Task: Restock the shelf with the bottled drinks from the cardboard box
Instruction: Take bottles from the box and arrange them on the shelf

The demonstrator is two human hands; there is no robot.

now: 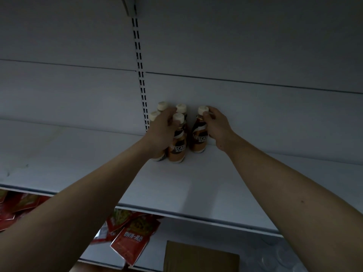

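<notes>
Fingers (208, 117) around bottle (198, 138) neck

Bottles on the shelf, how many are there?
5. Four bottles cluster by the left hand: caps at. One is in the right hand. More may be hidden.

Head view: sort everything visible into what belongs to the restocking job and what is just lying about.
Part of the job:
- bottled drinks, five standing on the shelf
- left hand, gripping the front bottle's neck
- right hand, gripping the separate bottle at its cap
- cardboard box, below

Just lying about:
- red snack packets on the lower shelf
</notes>
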